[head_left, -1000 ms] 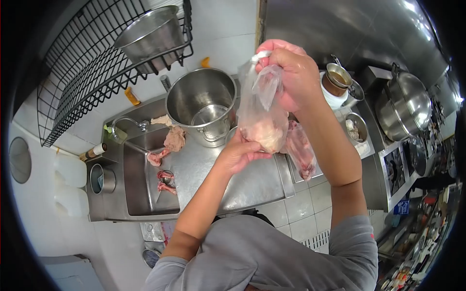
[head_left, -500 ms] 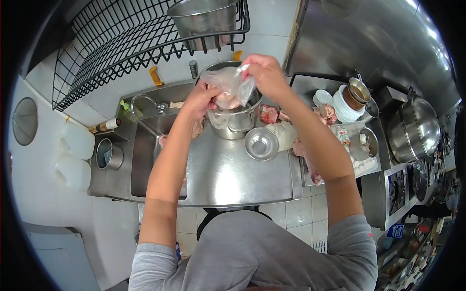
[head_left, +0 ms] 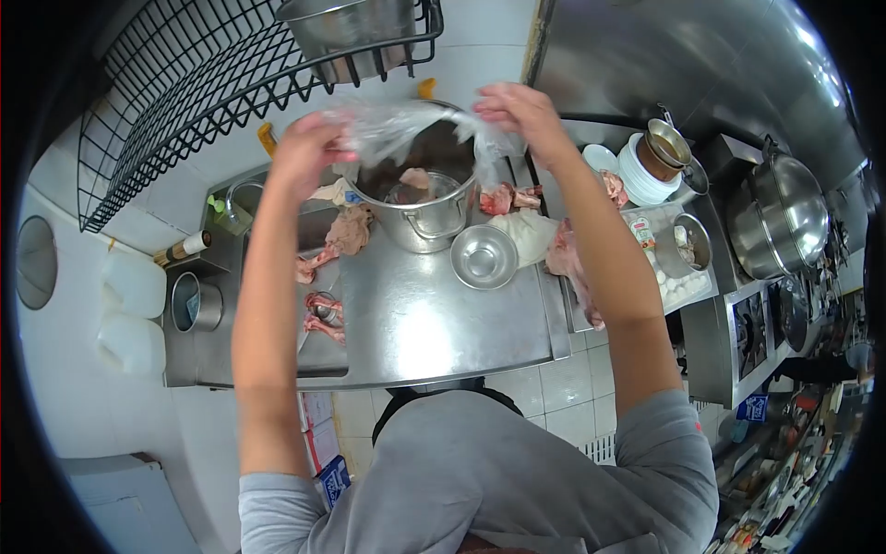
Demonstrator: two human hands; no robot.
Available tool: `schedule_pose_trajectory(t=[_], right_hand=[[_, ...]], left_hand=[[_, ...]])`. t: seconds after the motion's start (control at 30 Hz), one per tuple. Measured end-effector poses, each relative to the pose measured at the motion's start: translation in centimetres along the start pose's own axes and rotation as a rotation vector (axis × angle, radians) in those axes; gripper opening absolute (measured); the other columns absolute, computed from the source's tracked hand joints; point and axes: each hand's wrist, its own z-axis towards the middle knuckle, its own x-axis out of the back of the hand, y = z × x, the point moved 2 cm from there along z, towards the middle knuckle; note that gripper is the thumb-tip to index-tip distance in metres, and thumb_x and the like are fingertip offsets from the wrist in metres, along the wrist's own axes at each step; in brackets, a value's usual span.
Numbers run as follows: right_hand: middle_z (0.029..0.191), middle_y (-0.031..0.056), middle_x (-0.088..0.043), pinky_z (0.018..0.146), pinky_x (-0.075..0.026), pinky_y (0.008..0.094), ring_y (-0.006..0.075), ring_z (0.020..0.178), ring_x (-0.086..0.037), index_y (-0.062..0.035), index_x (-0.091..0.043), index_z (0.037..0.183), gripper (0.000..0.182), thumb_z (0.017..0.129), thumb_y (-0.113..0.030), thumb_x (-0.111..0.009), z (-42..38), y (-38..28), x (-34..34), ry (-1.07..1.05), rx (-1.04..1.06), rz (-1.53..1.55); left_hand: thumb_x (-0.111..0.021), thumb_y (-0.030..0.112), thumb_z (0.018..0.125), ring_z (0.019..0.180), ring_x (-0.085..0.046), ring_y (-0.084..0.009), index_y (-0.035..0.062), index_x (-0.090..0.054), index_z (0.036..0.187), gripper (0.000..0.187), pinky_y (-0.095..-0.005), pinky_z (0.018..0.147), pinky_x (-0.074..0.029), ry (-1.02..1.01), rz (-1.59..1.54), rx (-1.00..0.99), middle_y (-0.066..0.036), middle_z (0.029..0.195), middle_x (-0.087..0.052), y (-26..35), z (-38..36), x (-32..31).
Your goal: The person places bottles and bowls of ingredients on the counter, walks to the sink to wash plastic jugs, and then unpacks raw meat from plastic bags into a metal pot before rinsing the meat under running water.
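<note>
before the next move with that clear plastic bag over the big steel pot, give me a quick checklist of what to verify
1. Both hands grip the clear plastic bag: ok, left hand and right hand each pinch an end.
2. Bag is above the tall stainless steel pot: ok, stretched across its mouth.
3. Bag is emptied: cannot tell, the film is crumpled.
4. Meat landed in the pot: ok, a pale piece shows inside.
5. Small round steel bowl is out of the way: ok, on the counter in front of the pot.
6. Raw meat in the sink: not ok, several pieces lie there.
</note>
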Motion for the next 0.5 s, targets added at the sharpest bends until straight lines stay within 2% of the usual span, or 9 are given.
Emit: schedule_pose_trajectory(t=[0.03, 0.1, 0.17, 0.27, 0.3, 0.37, 0.4, 0.47, 0.5], right_hand=[[0.115, 0.0100, -0.073, 0.090, -0.054, 0.0338, 0.0210, 0.100, -0.069, 0.0012, -0.065, 0.124, 0.043, 0.096, -0.031, -0.067, -0.4, 1.8, 2.2, 0.084, -0.087, 0.061], [0.114, 0.0132, -0.073, 0.093, -0.053, 0.0392, 0.0286, 0.104, -0.069, -0.0021, -0.066, 0.124, 0.058, 0.083, -0.041, -0.079, -1.1, 8.4, 5.8, 0.226, -0.085, -0.531], [0.117, 0.0174, -0.072, 0.096, -0.054, 0.0415, 0.0335, 0.111, -0.068, -0.0033, -0.061, 0.130, 0.067, 0.077, -0.036, -0.084, -2.3, 14.5, 6.5, 0.061, -0.300, -0.919], [0.129, 0.0190, -0.065, 0.098, -0.053, 0.0444, 0.0376, 0.119, -0.064, -0.0068, -0.051, 0.141, 0.075, 0.078, -0.031, -0.083, -3.4, 20.8, 3.8, -0.028, -0.202, -1.161], [0.130, 0.0194, -0.063, 0.099, -0.052, 0.0450, 0.0374, 0.120, -0.063, -0.0068, -0.049, 0.143, 0.077, 0.078, -0.031, -0.082, -3.1, 22.5, 3.1, -0.086, -0.182, -1.228], [0.132, 0.0202, -0.060, 0.101, -0.051, 0.0461, 0.0371, 0.122, -0.061, -0.0067, -0.044, 0.146, 0.082, 0.077, -0.032, -0.081, -2.8, 25.1, 1.9, -0.204, -0.135, -1.361], [0.134, 0.0201, -0.058, 0.102, -0.050, 0.0461, 0.0373, 0.123, -0.060, -0.0066, -0.043, 0.146, 0.082, 0.078, -0.032, -0.081, -2.6, 25.0, 1.3, -0.269, -0.218, -1.382], [0.139, 0.0197, -0.054, 0.104, -0.049, 0.0462, 0.0378, 0.126, -0.058, -0.0065, -0.042, 0.145, 0.081, 0.078, -0.032, -0.080, -2.5, 22.6, -0.2, -0.396, -0.385, -1.429], [0.134, 0.0203, -0.060, 0.101, -0.052, 0.0466, 0.0377, 0.121, -0.062, -0.0049, -0.047, 0.140, 0.076, 0.077, -0.033, -0.079, -2.2, 23.4, -0.3, -0.359, -0.305, -1.465]], left_hand=[[-0.059, 0.006, 0.094, 0.088, -0.065, -0.0134, -0.0003, -0.069, 0.113, 0.022, -0.0305, 0.079, -0.057, -0.038, 0.015, -0.036, -0.006, 0.098, -0.071, 0.1, -1.0, 1.8], [-0.058, 0.006, 0.094, 0.093, -0.066, -0.0131, -0.0004, -0.069, 0.115, 0.024, -0.0299, 0.086, -0.054, -0.063, -0.008, -0.085, -0.007, 0.105, -0.072, 0.2, -3.3, 4.5], [-0.057, 0.006, 0.094, 0.094, -0.067, -0.0131, -0.0006, -0.069, 0.115, 0.026, -0.0293, 0.090, -0.052, -0.031, -0.075, -0.112, -0.008, 0.108, -0.073, 0.5, -6.1, 6.4], [-0.058, 0.007, 0.094, 0.095, -0.068, -0.0135, -0.0011, -0.070, 0.112, 0.023, -0.0292, 0.087, -0.053, 0.107, -0.110, -0.090, -0.008, 0.108, -0.073, -1.0, -8.1, 9.8], [-0.062, 0.012, 0.095, 0.091, -0.068, -0.0130, 0.0017, -0.071, 0.112, 0.022, -0.0297, 0.084, -0.054, 0.130, -0.016, -0.070, -0.007, 0.106, -0.073, -1.2, -8.8, 10.0], [-0.066, 0.020, 0.095, 0.090, -0.069, -0.0148, 0.0015, -0.071, 0.112, 0.026, -0.0303, 0.082, -0.054, 0.191, 0.346, 0.047, -0.008, 0.101, -0.073, -2.5, -8.8, 9.3], [-0.068, 0.024, 0.094, 0.089, -0.069, -0.0157, 0.0013, -0.071, 0.112, 0.029, -0.0306, 0.081, -0.054, 0.221, 0.523, 0.109, -0.009, 0.099, -0.073, -3.3, -8.5, 8.6], [-0.072, 0.038, 0.092, 0.088, -0.070, -0.0232, 0.0008, -0.072, 0.113, 0.043, -0.0350, 0.080, -0.054, 0.199, 1.099, -0.007, -0.013, 0.094, -0.073, -4.5, -6.6, 4.4], [-0.072, 0.044, 0.090, 0.088, -0.070, -0.0275, 0.0004, -0.072, 0.112, 0.048, -0.0380, 0.080, -0.055, 0.190, 1.126, -0.174, -0.016, 0.096, -0.073, -6.6, -5.7, 2.6]])
